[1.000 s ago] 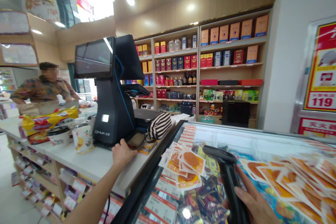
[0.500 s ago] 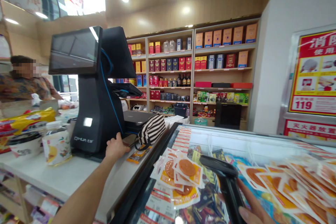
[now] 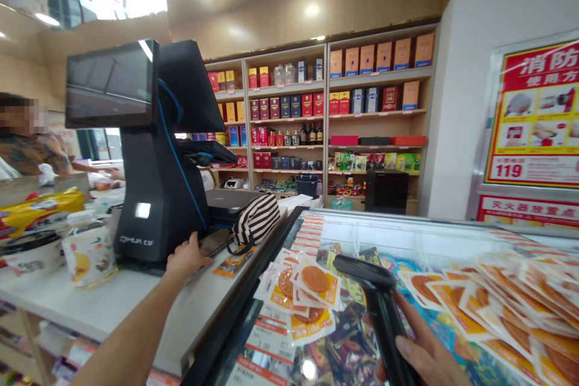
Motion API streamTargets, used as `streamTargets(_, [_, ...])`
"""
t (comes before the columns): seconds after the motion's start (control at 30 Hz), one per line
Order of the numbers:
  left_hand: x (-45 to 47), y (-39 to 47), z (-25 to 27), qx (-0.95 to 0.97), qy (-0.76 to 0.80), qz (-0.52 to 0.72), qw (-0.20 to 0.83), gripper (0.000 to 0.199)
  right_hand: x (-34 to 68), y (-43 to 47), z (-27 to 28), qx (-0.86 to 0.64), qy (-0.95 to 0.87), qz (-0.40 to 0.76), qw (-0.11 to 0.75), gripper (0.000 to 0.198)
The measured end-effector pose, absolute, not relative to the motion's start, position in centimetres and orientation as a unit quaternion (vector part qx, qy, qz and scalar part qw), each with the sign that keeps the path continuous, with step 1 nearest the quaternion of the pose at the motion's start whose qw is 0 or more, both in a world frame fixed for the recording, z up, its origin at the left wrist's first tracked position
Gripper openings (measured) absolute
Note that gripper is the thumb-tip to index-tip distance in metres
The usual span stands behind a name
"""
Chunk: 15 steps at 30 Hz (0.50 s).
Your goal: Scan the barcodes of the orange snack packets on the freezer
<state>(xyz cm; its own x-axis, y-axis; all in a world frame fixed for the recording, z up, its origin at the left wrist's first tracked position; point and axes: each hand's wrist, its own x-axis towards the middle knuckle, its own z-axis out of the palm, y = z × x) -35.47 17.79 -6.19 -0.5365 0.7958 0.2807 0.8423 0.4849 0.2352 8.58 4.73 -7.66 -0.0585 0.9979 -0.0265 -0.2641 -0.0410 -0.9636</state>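
My right hand (image 3: 425, 341) is closed round the grip of a black handheld barcode scanner (image 3: 368, 274), its head pointing left over the chest freezer's glass lid. Below and left of the scanner head lies a small pile of flat packets (image 3: 312, 289) with round brown pieces printed or showing on them. My left hand (image 3: 186, 258) rests on the counter beside the base of the black checkout terminal (image 3: 158, 193), thumb stretched out to the right. A dark flat object (image 3: 215, 242) lies by its fingertips, partly hidden.
A striped pouch (image 3: 257, 218) and an orange packet (image 3: 235, 261) lie on the counter (image 3: 131, 307). To the left stand a bottle (image 3: 88, 247) and a lidded cup (image 3: 34, 253). More packets (image 3: 511, 307) are heaped at right on the freezer. Another person (image 3: 36, 139) stands behind the counter's far left.
The view has turned slightly right, so everything sits further left. My right hand keeps the scanner over the packets; my left hand stays by the terminal base.
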Motion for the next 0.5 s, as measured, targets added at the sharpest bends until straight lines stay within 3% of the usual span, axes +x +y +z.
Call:
streamTargets(0.17, [-34.4, 15.6, -5.5, -0.481, -0.848, -0.209, 0.077, 0.085, 8.2, 4.4, -7.5, -0.388, -0.422, 0.602, 0.556, 0.079])
streamTargets(0.33, [-28.9, 12.9, -3.9, -0.49, -0.751, -0.441, 0.024, 0.064, 7.6, 4.2, -6.9, -0.368, -0.427, 0.569, 0.599, 0.078])
streamTargets(0.43, [-20.8, 11.5, -4.2, -0.555, -0.678, -0.477, -0.073, 0.047, 6.8, 4.6, -6.6, -0.354, -0.465, 0.524, 0.619, 0.077])
streamTargets(0.5, [-14.1, 10.1, -4.6, -0.61, -0.597, -0.475, -0.216, 0.041, 6.0, 4.9, -6.7, -0.347, -0.486, 0.49, 0.635, 0.073])
